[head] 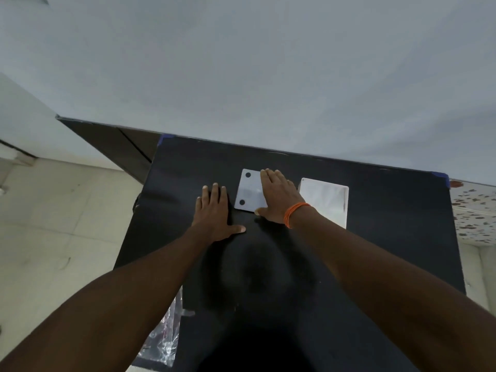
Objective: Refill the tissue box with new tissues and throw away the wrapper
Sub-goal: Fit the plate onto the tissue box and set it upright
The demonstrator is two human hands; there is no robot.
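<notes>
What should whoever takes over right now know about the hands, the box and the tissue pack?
Left hand: flat on the black table, fingers spread, holding nothing.
Right hand: flat on top of the white box, palm down, not gripping; orange band on its wrist.
White box: mid-table, lying with a face that has two dark dots up; it looks closed.
Tissue pack: right of the box, flat, untouched, apparently still wrapped.
Clear plastic hangs at the table's near-left edge; I cannot tell what it is.
Done: nothing visible.
Left: open box, unwrap pack, load tissues, bin wrapper.
</notes>
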